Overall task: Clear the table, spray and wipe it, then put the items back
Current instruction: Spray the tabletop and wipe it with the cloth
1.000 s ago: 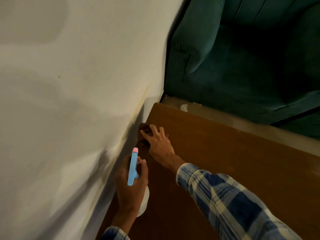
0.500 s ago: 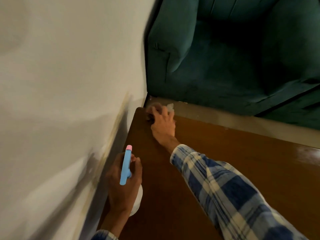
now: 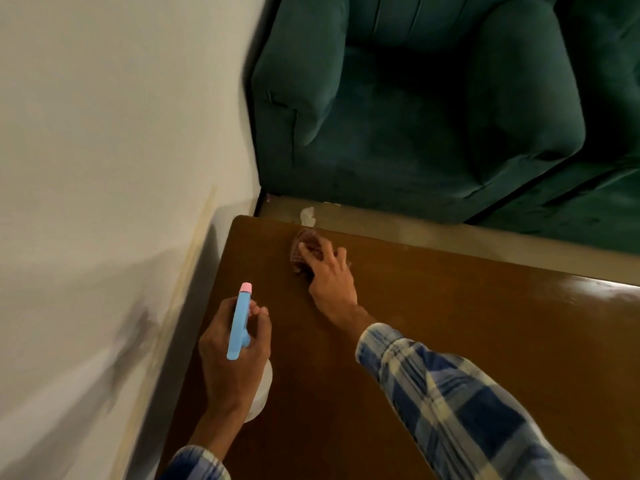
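The brown wooden table fills the lower right of the head view. My right hand presses a dark reddish checked cloth flat on the table near its far left corner, fingers spread over it. My left hand grips a spray bottle with a blue trigger head, pink nozzle tip and white body, held upright over the table's left side near the wall. Most of the cloth is hidden under my fingers.
A pale wall runs along the table's left edge. A dark green sofa stands just beyond the far edge, with a strip of beige floor between. A small white scrap lies on that floor.
My right hand with the cloth went from beside the wall up to the far left corner, then slid right along the far edge. My left hand keeps hold of the bottle.
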### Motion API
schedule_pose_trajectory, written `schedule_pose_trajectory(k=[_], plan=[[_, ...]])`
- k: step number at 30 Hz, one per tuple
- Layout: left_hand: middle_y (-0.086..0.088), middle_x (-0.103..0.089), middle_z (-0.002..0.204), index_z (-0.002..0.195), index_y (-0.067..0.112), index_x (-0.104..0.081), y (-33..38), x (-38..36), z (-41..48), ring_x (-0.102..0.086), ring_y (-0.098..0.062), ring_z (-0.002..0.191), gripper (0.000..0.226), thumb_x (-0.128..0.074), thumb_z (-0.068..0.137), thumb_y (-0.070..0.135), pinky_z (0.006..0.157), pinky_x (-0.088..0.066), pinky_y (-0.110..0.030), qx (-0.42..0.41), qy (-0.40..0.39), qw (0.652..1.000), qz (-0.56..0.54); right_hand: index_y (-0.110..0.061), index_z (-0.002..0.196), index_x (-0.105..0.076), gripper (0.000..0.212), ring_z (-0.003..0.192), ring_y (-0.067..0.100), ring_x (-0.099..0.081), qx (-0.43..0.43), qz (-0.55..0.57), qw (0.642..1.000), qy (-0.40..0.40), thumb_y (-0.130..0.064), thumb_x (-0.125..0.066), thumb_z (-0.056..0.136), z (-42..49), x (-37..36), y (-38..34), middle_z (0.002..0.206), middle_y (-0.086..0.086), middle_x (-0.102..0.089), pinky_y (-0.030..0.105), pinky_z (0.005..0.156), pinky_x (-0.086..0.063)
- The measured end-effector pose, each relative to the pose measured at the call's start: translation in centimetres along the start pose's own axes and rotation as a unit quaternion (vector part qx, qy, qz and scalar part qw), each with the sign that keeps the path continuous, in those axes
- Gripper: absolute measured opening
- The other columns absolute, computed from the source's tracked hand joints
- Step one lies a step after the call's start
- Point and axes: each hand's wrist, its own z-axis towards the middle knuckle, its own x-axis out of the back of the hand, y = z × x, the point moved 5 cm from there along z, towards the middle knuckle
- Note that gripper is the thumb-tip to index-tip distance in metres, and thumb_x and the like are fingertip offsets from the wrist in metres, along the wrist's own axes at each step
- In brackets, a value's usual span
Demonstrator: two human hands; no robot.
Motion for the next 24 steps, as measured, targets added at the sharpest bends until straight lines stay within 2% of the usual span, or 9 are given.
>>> schedule_pose_trajectory(k=[2, 7, 9, 12, 14, 17, 20, 22, 24], plan=[[0.023, -0.052, 0.077, 0.093, 0.013, -0.061, 0.6, -0.6, -0.4, -0.063, 0.001, 0.078, 0.017, -0.075, 0.083, 0.012, 0.064, -0.048, -0.001, -0.007, -0.004, 1.000, -0.006, -0.038, 0.156, -0.025, 0.072, 0.134, 0.033, -0.024, 0.001, 0.003, 1.000, 0.005, -0.015, -0.054, 0.095, -0.3, 0.8, 2.1, 0.158, 0.002, -0.016, 0.052, 0.113, -0.037], [0.018, -0.058, 0.080, 0.098, 0.014, -0.063, 1.1, -1.5, -1.1, -0.066, -0.008, 0.077, 0.018, -0.072, 0.086, 0.023, 0.065, -0.054, -0.008, 0.008, -0.009, 1.000, -0.025, -0.030, 0.148, -0.044, 0.064, 0.131, 0.042, -0.027, -0.230, 0.088, 0.967, 0.062, -0.007, -0.052, 0.089, -0.8, 5.8, 16.1, 0.153, 0.007, -0.026, 0.062, 0.108, -0.038], [0.013, -0.061, 0.081, 0.100, 0.013, -0.063, 1.2, -1.8, -1.7, -0.066, -0.010, 0.070, 0.020, -0.071, 0.086, 0.026, 0.064, -0.056, -0.012, 0.017, -0.013, 0.999, -0.025, -0.028, 0.149, -0.044, 0.064, 0.130, 0.043, -0.027, -0.267, 0.092, 0.958, 0.048, -0.005, -0.051, 0.090, -1.7, 6.7, 19.3, 0.152, 0.007, -0.026, 0.063, 0.108, -0.038], [0.015, -0.060, 0.079, 0.099, 0.018, -0.061, 2.2, -2.5, -2.8, -0.066, -0.011, 0.069, 0.017, -0.070, 0.088, 0.027, 0.061, -0.057, -0.015, 0.021, -0.024, 0.999, -0.037, -0.029, 0.154, -0.037, 0.071, 0.132, 0.042, -0.026, -0.254, 0.093, 0.961, 0.051, -0.002, -0.051, 0.090, -4.2, 6.0, 17.9, 0.154, 0.004, -0.021, 0.062, 0.110, -0.038], [0.020, -0.057, 0.078, 0.099, 0.022, -0.059, 2.9, -2.8, -3.1, -0.065, -0.010, 0.069, 0.016, -0.071, 0.088, 0.023, 0.060, -0.056, -0.013, 0.010, -0.031, 0.999, -0.031, -0.032, 0.155, -0.034, 0.072, 0.134, 0.041, -0.024, -0.210, 0.107, 0.971, 0.042, -0.003, -0.051, 0.091, -6.0, 4.3, 14.3, 0.156, 0.001, -0.018, 0.062, 0.111, -0.038], [0.024, -0.051, 0.078, 0.099, 0.013, -0.061, 3.7, -3.4, -3.2, -0.061, -0.006, 0.060, 0.016, -0.071, 0.088, 0.020, 0.063, -0.050, -0.005, -0.004, -0.038, 0.999, -0.004, -0.038, 0.157, -0.025, 0.075, 0.140, 0.038, -0.020, -0.120, 0.081, 0.989, -0.028, -0.008, -0.053, 0.094, -9.3, 1.0, 7.3, 0.159, -0.003, -0.008, 0.059, 0.113, -0.038], [0.015, -0.051, 0.075, 0.099, 0.008, -0.061, 3.6, -3.7, -3.5, -0.058, -0.003, 0.060, 0.019, -0.072, 0.088, 0.018, 0.065, -0.046, 0.000, -0.015, -0.042, 0.999, 0.022, -0.040, 0.158, -0.020, 0.077, 0.141, 0.036, -0.016, -0.005, 0.017, 0.995, -0.095, -0.012, -0.056, 0.096, -12.7, -0.9, 3.8, 0.162, -0.001, -0.003, 0.054, 0.113, -0.038], [0.011, -0.054, 0.076, 0.100, 0.009, -0.061, 3.5, -3.8, -3.7, -0.060, -0.006, 0.060, 0.019, -0.073, 0.088, 0.019, 0.063, -0.047, -0.002, -0.016, -0.045, 0.999, 0.021, -0.042, 0.155, -0.024, 0.073, 0.135, 0.032, -0.022, -0.019, 0.024, 0.997, -0.065, -0.014, -0.055, 0.096, -13.8, -0.3, 6.5, 0.160, -0.002, -0.007, 0.050, 0.109, -0.042], [0.012, -0.055, 0.078, 0.100, 0.010, -0.062, 3.6, -3.9, -4.0, -0.060, -0.004, 0.062, 0.018, -0.072, 0.088, 0.020, 0.064, -0.048, -0.002, -0.013, -0.044, 0.999, 0.012, -0.040, 0.153, -0.032, 0.069, 0.126, 0.029, -0.028, -0.126, 0.068, 0.990, 0.005, -0.011, -0.051, 0.094, -14.7, 1.3, 11.6, 0.156, -0.001, -0.015, 0.050, 0.103, -0.047]])
